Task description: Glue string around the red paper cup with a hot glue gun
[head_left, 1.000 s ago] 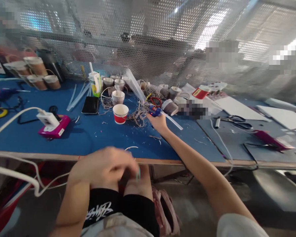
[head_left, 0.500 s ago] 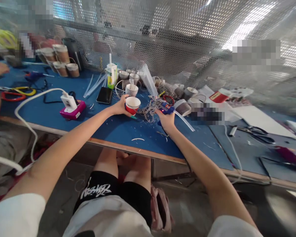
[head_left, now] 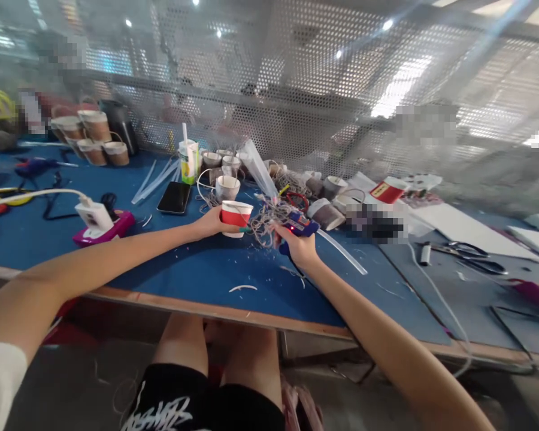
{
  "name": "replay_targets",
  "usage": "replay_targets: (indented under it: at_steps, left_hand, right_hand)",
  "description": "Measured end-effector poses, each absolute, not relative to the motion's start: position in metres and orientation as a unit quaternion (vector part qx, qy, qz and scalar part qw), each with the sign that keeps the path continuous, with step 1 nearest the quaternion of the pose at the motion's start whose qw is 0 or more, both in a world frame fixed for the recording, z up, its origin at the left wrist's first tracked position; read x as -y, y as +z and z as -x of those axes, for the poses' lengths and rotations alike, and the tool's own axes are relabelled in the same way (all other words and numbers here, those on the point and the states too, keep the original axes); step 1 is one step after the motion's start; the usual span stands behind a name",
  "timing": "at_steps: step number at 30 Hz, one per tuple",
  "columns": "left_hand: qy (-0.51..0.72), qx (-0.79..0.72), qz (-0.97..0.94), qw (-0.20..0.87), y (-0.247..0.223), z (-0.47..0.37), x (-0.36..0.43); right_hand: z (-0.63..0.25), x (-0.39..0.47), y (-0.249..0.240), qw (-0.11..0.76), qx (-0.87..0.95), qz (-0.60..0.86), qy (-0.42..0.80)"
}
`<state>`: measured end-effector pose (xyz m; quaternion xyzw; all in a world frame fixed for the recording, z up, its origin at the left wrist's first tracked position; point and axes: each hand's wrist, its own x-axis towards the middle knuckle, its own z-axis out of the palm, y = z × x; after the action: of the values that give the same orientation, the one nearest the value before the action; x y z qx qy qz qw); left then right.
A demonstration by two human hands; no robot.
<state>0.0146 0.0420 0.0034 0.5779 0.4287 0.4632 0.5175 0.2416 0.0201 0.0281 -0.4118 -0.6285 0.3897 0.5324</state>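
A red and white paper cup [head_left: 236, 214] is in the grip of my left hand [head_left: 212, 224], fingers wrapped around its left side, held above the blue table [head_left: 197, 269]. My right hand [head_left: 302, 248] is closed around the handle of a blue hot glue gun [head_left: 300, 222] with a small red light on it. A clear glue stick [head_left: 344, 251] sticks out from the gun's rear. Between the hands lies a tangle of grey-brown twine [head_left: 263, 222], partly behind the gun, whose nozzle is hard to make out.
Behind the cup stand a wrapped cup with a handle [head_left: 227, 188], a drink carton with straw [head_left: 189, 163] and a black phone [head_left: 174, 197]. A purple power strip [head_left: 104, 230] sits left. Scissors [head_left: 471, 254] and white board [head_left: 471, 230] lie right.
The cup has tipped from showing its open top to showing more of its side. The glue gun remains in my right hand near the twine. My view has tilted up and shifted right.
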Motion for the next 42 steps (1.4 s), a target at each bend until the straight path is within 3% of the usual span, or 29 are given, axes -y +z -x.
replay_targets:
  at_steps: [4, 42]
  left_hand:
    - [0.462, -0.438, -0.572, 0.517, 0.004, -0.011, -0.038]
    - [0.467, -0.383, -0.601, 0.523, 0.005, -0.005, -0.041]
  right_hand:
    - [-0.24, -0.009, 0.033, 0.458, 0.663, 0.421, 0.416]
    - [-0.238, -0.016, 0.025, 0.476, 0.664, 0.46, 0.348]
